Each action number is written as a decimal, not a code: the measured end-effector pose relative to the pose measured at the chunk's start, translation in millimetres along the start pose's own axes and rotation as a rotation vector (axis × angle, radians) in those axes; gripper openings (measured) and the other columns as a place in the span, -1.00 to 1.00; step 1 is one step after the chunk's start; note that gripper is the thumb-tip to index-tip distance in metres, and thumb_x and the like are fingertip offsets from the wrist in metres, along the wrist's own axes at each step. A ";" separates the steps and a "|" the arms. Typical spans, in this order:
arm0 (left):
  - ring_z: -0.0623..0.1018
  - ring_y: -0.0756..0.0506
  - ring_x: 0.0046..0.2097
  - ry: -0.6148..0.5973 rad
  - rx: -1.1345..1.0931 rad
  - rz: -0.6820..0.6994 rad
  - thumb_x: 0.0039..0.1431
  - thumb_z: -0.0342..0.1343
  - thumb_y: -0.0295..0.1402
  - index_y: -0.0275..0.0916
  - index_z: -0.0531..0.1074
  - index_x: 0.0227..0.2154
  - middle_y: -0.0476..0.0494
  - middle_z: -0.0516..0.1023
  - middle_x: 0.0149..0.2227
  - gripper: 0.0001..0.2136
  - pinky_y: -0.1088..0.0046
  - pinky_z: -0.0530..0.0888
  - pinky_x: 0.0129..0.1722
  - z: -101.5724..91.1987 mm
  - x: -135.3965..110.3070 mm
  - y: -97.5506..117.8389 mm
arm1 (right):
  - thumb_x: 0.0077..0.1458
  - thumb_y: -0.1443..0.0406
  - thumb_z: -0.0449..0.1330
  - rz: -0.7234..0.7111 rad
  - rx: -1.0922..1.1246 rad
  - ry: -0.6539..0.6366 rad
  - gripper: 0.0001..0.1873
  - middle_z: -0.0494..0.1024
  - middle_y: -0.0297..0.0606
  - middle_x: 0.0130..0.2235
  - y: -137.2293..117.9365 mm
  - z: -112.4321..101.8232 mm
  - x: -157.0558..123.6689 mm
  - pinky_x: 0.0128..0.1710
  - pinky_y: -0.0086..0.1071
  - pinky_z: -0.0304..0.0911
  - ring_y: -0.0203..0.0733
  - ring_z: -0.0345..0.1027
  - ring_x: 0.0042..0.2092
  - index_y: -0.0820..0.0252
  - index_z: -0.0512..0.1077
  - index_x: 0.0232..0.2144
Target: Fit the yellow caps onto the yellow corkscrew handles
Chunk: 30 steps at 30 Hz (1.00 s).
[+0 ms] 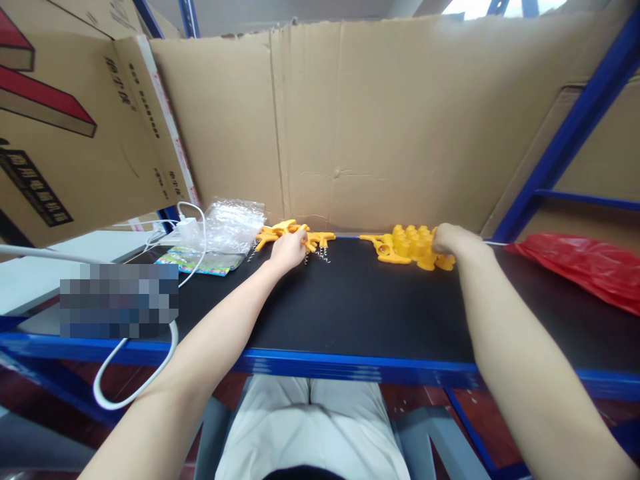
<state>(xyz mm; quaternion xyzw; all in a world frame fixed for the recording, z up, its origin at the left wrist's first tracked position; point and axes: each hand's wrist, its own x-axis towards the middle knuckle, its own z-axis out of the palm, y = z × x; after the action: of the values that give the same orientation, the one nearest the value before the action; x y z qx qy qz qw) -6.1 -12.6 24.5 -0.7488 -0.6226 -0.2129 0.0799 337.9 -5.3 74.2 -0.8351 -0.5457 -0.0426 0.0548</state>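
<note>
On the far part of the black tabletop lies a pile of yellow plastic pieces with branching arms (320, 238), thin coiled metal wires sticking out beneath. My left hand (290, 251) reaches into that pile, its fingers pinched on one yellow piece. Further right stands a close group of yellow cup-shaped pieces (413, 243). My right hand (450, 240) is at the right end of this group with fingers curled down on it; the fingertips are partly hidden. Yellow handle-like pieces with a round hole (393, 255) lie just left of the cups.
A clear plastic bag (233, 223) and a colourful printed packet (207, 260) lie at the left, near white cables (173, 340). A red plastic bag (580, 267) lies at the right. Cardboard (400, 120) walls the back, and a blue metal rail (350, 365) edges the front.
</note>
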 end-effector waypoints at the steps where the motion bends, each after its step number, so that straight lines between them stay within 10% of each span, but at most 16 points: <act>1: 0.54 -0.17 -0.13 0.003 0.001 -0.006 0.14 -0.09 -0.44 -0.19 0.42 -0.10 -0.19 0.57 -0.25 -0.71 0.35 0.43 -0.15 -0.9 -0.6 0.6 | -0.09 0.48 0.15 0.022 -0.011 -0.035 -0.60 0.52 0.13 -0.21 -2.2 -4.3 -5.4 -0.26 -0.28 0.23 -0.02 0.42 -0.15 0.40 0.46 -0.11; 12: 0.33 -0.15 0.16 0.076 -0.104 0.209 0.16 -0.09 -0.47 -0.22 0.17 0.19 -0.22 0.32 0.16 -0.51 0.30 0.30 0.13 13.9 1.9 -8.1 | 0.16 0.23 0.00 -0.410 -0.028 0.173 -0.68 0.54 -0.04 -0.12 -54.4 -3.8 -40.6 -0.22 -0.27 0.21 -0.01 0.42 -0.10 0.19 0.48 -0.16; 30: 0.23 -0.28 0.20 -0.097 0.042 0.092 0.23 -0.25 -0.31 -0.14 0.04 0.27 -0.31 0.25 0.15 -0.48 0.00 0.21 0.12 27.2 4.4 -10.0 | 0.14 0.30 0.01 -0.510 -0.249 0.241 -0.63 0.48 0.09 -0.03 -77.6 63.9 -29.5 0.00 -0.06 0.02 0.10 0.29 0.03 0.39 0.40 -0.07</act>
<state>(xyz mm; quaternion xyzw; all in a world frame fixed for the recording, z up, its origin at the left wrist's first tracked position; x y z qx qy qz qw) -9.2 3.9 0.5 -0.7841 -0.5951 -0.1592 0.0750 255.7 7.7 10.6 -0.6603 -0.7179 -0.2204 0.0038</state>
